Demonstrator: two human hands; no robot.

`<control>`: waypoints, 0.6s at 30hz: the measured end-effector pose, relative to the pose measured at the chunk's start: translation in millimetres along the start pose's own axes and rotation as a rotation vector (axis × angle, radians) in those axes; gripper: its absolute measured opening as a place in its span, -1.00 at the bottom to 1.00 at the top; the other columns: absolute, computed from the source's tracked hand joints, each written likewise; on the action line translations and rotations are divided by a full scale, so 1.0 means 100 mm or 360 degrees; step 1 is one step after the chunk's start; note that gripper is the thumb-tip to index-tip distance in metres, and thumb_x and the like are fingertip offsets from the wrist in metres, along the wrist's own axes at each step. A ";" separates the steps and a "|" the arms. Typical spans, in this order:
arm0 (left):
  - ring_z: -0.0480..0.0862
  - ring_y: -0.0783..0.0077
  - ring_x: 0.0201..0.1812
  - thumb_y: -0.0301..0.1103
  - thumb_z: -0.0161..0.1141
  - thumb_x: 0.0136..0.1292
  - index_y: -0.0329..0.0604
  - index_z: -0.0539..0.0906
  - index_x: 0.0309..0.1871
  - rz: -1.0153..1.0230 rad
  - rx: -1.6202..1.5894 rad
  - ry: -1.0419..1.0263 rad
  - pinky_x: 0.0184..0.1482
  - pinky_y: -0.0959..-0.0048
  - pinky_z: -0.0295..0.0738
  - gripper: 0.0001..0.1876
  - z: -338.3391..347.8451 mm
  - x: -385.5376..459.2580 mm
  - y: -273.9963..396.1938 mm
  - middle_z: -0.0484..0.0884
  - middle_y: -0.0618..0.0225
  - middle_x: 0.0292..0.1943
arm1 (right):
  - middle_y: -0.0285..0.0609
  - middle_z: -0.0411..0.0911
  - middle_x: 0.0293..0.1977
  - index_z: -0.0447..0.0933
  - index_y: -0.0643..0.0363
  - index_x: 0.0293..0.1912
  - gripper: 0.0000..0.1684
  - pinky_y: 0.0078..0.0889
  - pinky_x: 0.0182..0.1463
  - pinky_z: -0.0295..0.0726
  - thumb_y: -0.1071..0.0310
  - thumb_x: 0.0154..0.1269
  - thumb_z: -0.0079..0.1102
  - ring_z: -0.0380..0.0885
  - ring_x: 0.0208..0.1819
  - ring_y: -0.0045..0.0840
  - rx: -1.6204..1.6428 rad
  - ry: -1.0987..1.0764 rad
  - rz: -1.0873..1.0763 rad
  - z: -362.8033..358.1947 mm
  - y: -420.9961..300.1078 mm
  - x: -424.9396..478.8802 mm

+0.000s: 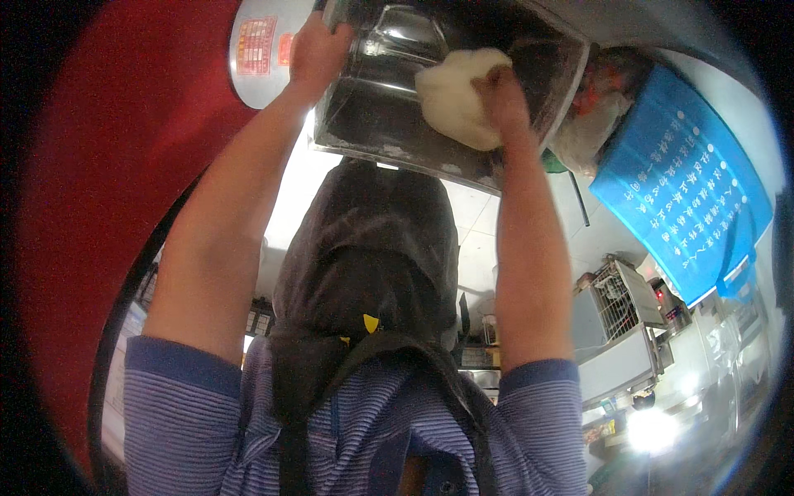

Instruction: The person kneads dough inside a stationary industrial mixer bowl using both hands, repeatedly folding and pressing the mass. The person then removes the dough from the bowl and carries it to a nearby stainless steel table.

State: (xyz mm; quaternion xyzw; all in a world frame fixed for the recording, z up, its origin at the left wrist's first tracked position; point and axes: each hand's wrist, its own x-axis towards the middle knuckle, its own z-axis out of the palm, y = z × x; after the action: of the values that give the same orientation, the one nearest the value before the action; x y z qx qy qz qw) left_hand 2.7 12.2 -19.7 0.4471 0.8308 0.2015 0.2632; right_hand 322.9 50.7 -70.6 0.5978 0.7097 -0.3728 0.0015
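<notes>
A dark, worn metal bin or trough point(378, 118) with a lighter rim lies at the top of the view, with a shiny rounded metal part inside it. My left hand point(319, 56) is at the bin's left edge, its fingers curled; whether it grips the edge is not clear. Inside the bin, my right hand point(505, 99) presses or grasps a pale, soft lump point(456, 99) that looks like dough, though blur leaves its material uncertain. The fingertips of that hand are partly hidden against the lump.
A white panel point(245, 90) with red printed labels stands beside my left hand. To the right are plastic bags point(586, 133) and a blue printed sheet or bag point(688, 180). A wire rack point(614, 297) is farther off. My dark apron point(372, 260) hangs below the bin, above pale floor tiles point(474, 208).
</notes>
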 end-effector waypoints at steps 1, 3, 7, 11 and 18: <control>0.66 -0.28 -0.12 -0.06 0.08 0.22 -0.45 0.58 -0.12 -0.0001 -0.0010 0.0006 -0.02 -0.03 0.51 -0.51 0.05 0.01 0.04 0.65 -0.29 -0.20 | 0.20 0.59 -0.05 0.48 0.28 0.04 -0.51 0.06 0.06 0.59 0.05 0.36 0.15 0.57 0.03 0.09 -0.0099 0.0046 0.0072 -0.06 0.17 0.28; 0.65 -0.29 -0.13 -0.06 0.07 0.23 -0.44 0.58 -0.12 0.0006 0.0038 0.0030 -0.02 -0.04 0.51 -0.51 0.06 0.08 0.06 0.64 -0.29 -0.20 | 0.24 0.59 -0.07 0.52 0.31 -0.02 -0.53 0.06 0.05 0.58 0.05 0.40 0.09 0.58 0.00 0.10 -0.0215 0.0144 0.0080 -0.19 0.10 0.55; 0.64 -0.30 -0.11 -0.06 0.06 0.23 -0.43 0.58 -0.11 -0.0002 0.0083 0.0033 -0.01 -0.05 0.51 -0.51 0.00 0.00 -0.06 0.64 -0.30 -0.20 | 0.19 0.62 -0.16 0.55 0.27 -0.08 -0.67 0.01 -0.02 0.58 0.17 0.43 0.08 0.61 -0.08 0.06 -0.0080 0.0571 -0.0303 -0.53 -0.65 0.01; 0.64 -0.31 -0.09 -0.06 0.07 0.23 -0.43 0.58 -0.09 -0.0004 0.0047 0.0022 0.00 -0.05 0.51 -0.51 0.07 0.07 -0.11 0.63 -0.31 -0.19 | 0.12 0.59 -0.20 0.57 0.22 -0.13 -0.76 0.07 -0.15 0.56 0.26 0.43 0.06 0.59 -0.19 0.06 0.0234 0.0346 -0.0159 -0.18 -0.75 -1.01; 0.64 -0.30 -0.08 -0.04 0.10 0.22 -0.47 0.58 -0.09 -0.0002 0.0067 0.0022 0.01 -0.03 0.51 -0.48 0.04 0.03 0.01 0.64 -0.31 -0.19 | -0.12 0.57 -0.40 0.54 0.10 -0.36 -0.74 -0.03 -0.30 0.60 0.16 0.40 0.11 0.62 -0.32 -0.15 -0.0396 0.0295 0.0037 0.36 -0.57 -1.49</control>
State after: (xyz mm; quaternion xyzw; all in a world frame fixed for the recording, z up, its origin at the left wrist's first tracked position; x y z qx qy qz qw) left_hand 4.0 15.4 -22.8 0.4507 0.8369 0.1867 0.2481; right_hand 301.4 -94.6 0.3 0.6329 0.7407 -0.2250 0.0144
